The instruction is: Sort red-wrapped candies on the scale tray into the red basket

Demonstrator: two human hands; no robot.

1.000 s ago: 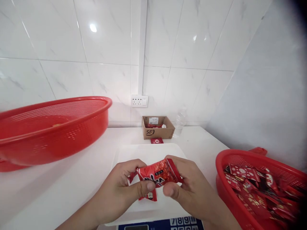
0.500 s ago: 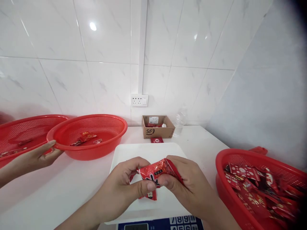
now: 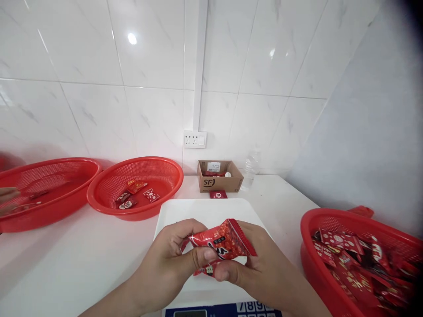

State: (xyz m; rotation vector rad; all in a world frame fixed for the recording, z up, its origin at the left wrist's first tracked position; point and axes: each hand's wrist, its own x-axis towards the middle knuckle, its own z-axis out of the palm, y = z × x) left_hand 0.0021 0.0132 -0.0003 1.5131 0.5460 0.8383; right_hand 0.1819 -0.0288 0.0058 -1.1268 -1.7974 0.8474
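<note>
Packet (image 3: 228, 240), red, is held level-ish btwn both hands, over scale (image 3: 205, 291). L hand (image 3: 175, 259) is clamped on one end, R hand (image 3: 264, 264) on the other, thumbs in front. 2nd packet (image 3: 209, 269) peeks out below; can't tell if it's held. R basket (image 3: 307, 251) w/ more packs sits on counter (image 3: 109, 255) near R arm; box (image 3: 220, 184) & bottle (image 3: 250, 171) by wall.

Reads bright and mostly white, with one round glare and two smaller glints on the tiled wall (image 3: 155, 53). Spreads only soft shadow over the table (image 3: 66, 268) at left. Renders the red packet (image 3: 228, 240) fairly sharp; blurs a co-worker's hand (image 3: 8, 193) at the left edge; washes out the clear bottle (image 3: 252, 165). Stretches the right-hand basket (image 3: 306, 240), blackening at the right corners.
</note>
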